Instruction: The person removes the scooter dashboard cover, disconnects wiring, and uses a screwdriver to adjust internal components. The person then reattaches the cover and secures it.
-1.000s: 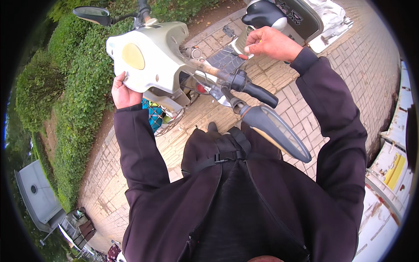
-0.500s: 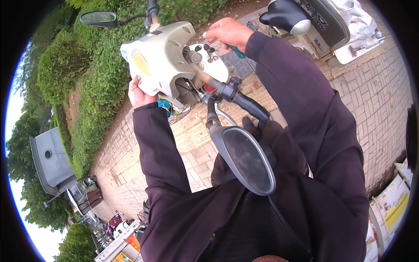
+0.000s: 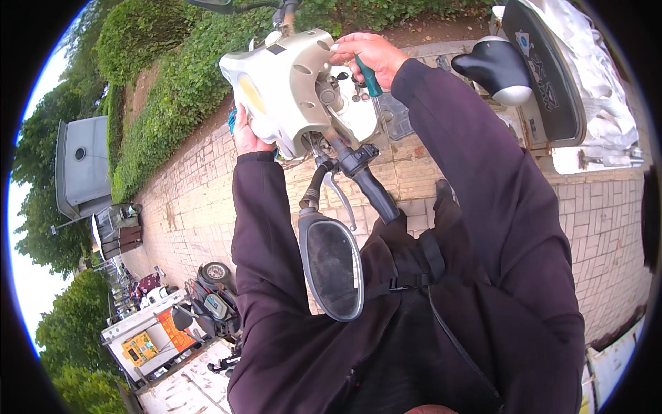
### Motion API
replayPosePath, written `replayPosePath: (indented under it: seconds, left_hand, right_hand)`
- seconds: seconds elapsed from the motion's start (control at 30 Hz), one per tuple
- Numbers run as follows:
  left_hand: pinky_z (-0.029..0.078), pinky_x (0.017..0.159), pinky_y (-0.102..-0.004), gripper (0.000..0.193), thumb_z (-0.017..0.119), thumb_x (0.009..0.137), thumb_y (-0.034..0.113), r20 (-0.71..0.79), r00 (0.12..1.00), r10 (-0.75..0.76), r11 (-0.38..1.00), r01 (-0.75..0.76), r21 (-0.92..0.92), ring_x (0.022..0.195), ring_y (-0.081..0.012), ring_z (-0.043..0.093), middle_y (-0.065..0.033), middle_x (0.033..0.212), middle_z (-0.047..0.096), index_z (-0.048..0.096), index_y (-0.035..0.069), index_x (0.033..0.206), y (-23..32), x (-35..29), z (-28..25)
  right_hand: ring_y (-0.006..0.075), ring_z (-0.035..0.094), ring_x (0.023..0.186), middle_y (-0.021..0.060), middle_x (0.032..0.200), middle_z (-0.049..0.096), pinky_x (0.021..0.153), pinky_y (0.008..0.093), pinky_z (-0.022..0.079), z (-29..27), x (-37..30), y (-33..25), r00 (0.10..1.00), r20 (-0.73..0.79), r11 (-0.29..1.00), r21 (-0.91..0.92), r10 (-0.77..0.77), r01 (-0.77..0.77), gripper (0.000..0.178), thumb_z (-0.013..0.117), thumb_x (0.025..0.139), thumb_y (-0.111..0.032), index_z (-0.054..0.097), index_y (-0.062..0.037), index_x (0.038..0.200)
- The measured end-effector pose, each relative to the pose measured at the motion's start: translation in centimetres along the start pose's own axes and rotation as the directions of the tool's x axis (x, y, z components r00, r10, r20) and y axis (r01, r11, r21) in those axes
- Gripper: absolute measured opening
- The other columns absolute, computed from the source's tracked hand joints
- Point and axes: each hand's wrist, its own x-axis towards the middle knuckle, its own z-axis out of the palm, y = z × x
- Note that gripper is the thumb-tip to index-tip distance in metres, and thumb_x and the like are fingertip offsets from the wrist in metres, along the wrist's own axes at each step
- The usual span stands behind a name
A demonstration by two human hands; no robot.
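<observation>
A cream-white scooter headlight cover sits around the middle of the handlebar, tilted toward the left. My left hand grips its near left edge, with the fingers partly hidden behind it. At the cover's far right edge are the fingertips of my right hand, which keeps a teal-handled screwdriver in its curled fingers, shaft toward me. Whether those fingertips touch or pinch the cover I cannot tell. Beneath lies the white inner panel with its ignition area. The right-side grip and brake lever point toward me.
A round-edged mirror stands close in front of my chest. To the right are a black saddle and a dark backrest panel. Hedges line the far left above brick paving. Parked vehicles stand at lower left.
The view has swung, so the scooter front and mirror sit differently. My right fingertips have come nearer the cover's edge, and more of the screwdriver shows. My left hand keeps its hold.
</observation>
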Motion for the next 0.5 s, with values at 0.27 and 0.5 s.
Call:
replayPosePath:
  seconds: [0.27,0.5]
  left_hand:
    - [0.043,0.116,-0.0472,0.053,0.055,0.108,0.038,-0.150,0.987,0.060,0.996,-0.068,-0.050,0.136,-0.0281,0.055,-0.0106,0.150,0.057,0.049,0.006,0.150,-0.1,-1.1,-0.3]
    - [0.045,0.115,-0.0460,0.057,0.055,0.108,0.042,-0.075,0.992,0.105,0.986,-0.113,-0.119,0.135,-0.0279,0.056,-0.0099,0.151,0.056,0.046,0.008,0.153,0.4,-2.0,-0.5]
  right_hand:
    - [0.0058,0.051,0.059,0.0118,0.112,0.072,0.049,0.0232,0.041,0.5,0.0,-0.1,0.990,0.050,0.990,-0.070,0.129,-0.125,0.027,0.064,0.104,-0.026,0.057,-0.0075,0.122]
    - [0.0074,0.051,0.061,0.0131,0.108,0.072,0.051,0.0263,0.043,1.5,1.6,-0.8,0.986,0.075,0.985,-0.103,0.146,-0.138,0.024,0.068,0.101,-0.026,0.060,-0.0081,0.114]
